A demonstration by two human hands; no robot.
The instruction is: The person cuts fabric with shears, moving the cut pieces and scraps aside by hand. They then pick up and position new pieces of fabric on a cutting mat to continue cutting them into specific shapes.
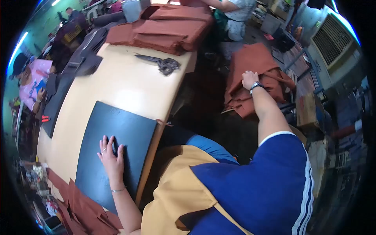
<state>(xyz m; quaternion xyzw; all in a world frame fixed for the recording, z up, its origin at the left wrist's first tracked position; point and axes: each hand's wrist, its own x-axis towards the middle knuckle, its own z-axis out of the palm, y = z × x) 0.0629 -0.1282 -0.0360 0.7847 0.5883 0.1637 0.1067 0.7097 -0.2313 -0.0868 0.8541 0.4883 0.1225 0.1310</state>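
Note:
My left hand (112, 156) lies with spread fingers on a dark flat board (129, 129) at the near side of the pale table (129, 84). Reaching out to the right, my right hand (249, 80) is closed at the top of a pile of reddish-brown cloth (256, 58) beside the table. Its fingers look curled against the cloth; what they pinch is too small to make out. Scissors (160, 62) with wrapped handles rest on the table beyond the board, near a big stack of reddish-brown cloth (168, 27).
More reddish-brown pieces (84, 207) lie at the table's near left end. Dark cloth (84, 58) runs along the far edge, where a person in a pink shirt (35, 80) stands. Another person (235, 15) is at the top. A cardboard box (307, 109) sits right.

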